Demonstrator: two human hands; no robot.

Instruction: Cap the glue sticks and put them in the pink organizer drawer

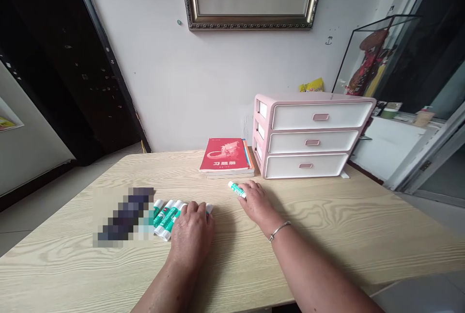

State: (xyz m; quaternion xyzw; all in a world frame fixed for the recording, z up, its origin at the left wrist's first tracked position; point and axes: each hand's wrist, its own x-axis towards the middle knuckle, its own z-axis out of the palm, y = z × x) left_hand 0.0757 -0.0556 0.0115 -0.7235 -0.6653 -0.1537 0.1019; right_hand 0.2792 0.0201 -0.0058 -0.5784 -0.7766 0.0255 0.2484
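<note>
The step in hand appears to be handling glue sticks on the bench (327, 240): the right hand (257, 202) has its fingers closed on a single glue stick (236, 188), apart from the row of glue sticks (168, 218). The left hand (192, 230) curls over that row's right end; its grip I cannot tell. Any move likely calls for steadying the row against rolling.

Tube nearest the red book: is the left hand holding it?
No, the right hand holds the tube; the left hand covers other tubes.

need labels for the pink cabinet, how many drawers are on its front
3: top drawer, middle drawer and bottom drawer, stacked in the pink cabinet; none looks hidden.
</note>
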